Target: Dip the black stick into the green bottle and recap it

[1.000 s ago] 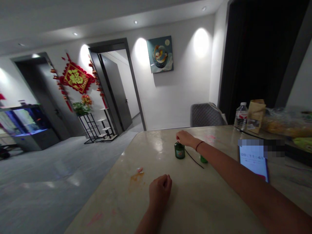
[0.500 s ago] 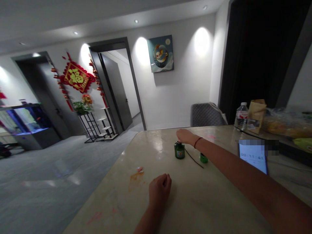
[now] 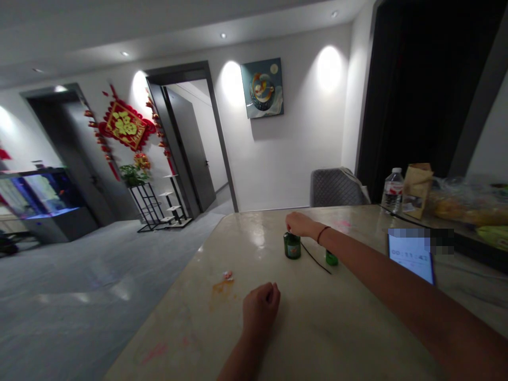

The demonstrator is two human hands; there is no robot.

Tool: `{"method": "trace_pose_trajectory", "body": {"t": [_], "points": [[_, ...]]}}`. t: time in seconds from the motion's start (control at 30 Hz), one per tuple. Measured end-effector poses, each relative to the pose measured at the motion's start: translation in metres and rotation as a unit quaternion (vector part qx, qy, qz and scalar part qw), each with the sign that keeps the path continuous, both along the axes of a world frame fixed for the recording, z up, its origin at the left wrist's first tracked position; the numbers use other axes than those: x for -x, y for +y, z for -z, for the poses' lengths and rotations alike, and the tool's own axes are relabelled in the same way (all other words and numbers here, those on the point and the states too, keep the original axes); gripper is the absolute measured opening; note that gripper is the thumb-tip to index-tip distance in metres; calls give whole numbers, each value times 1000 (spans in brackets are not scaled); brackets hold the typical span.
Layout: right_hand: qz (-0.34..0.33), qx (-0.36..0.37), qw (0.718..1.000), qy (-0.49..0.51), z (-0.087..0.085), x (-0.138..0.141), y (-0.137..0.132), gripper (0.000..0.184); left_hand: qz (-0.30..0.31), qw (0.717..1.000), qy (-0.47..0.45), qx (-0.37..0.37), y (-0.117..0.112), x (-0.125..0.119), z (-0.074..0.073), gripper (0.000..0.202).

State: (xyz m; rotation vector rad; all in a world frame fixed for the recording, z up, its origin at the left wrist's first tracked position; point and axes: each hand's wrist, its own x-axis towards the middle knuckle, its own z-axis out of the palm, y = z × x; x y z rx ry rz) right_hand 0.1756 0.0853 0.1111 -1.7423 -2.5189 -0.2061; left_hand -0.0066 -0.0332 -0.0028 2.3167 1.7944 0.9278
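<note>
My right hand (image 3: 299,224) reaches far across the pale marble table (image 3: 317,328), fingers pinched together on the neck of a small dark green bottle (image 3: 292,246) that stands upright. A green cap (image 3: 331,258) lies just right of it, partly behind my forearm. A thin dark stick (image 3: 316,257) lies on the table between bottle and cap. My left hand (image 3: 261,308) rests near me on the table as a closed fist; nothing shows in it.
A lit phone (image 3: 411,256) lies at the right. A water bottle (image 3: 392,190), a brown paper bag (image 3: 416,190) and bagged food (image 3: 464,203) stand at the far right. A grey chair (image 3: 335,187) is behind the table. An orange stain (image 3: 222,287) marks the left side.
Nearly nothing: my right hand rose slightly off the bottle's top half a second ago and is back down on it. My left fist has stayed put.
</note>
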Motion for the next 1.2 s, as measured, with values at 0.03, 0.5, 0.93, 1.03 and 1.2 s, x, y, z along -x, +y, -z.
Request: {"method": "trace_pose_trajectory", "body": {"t": [0.03, 0.5, 0.93, 1.03, 1.2], "points": [[-2, 2, 1000, 5, 0, -1, 1, 23, 0, 1000, 1, 0, 0, 0, 0, 39], [15, -17, 995, 94, 3, -10, 5, 16, 8, 1000, 14, 4, 1, 1, 1, 38], [-13, -53, 987, 153, -36, -44, -12, 21, 3, 1000, 23, 4, 2, 0, 2, 37], [-17, -31, 993, 110, -23, -36, -11, 25, 6, 1000, 22, -2, 2, 0, 2, 36], [-33, 9, 997, 75, -8, -21, -6, 25, 6, 1000, 18, -4, 1, 0, 1, 37]]}}
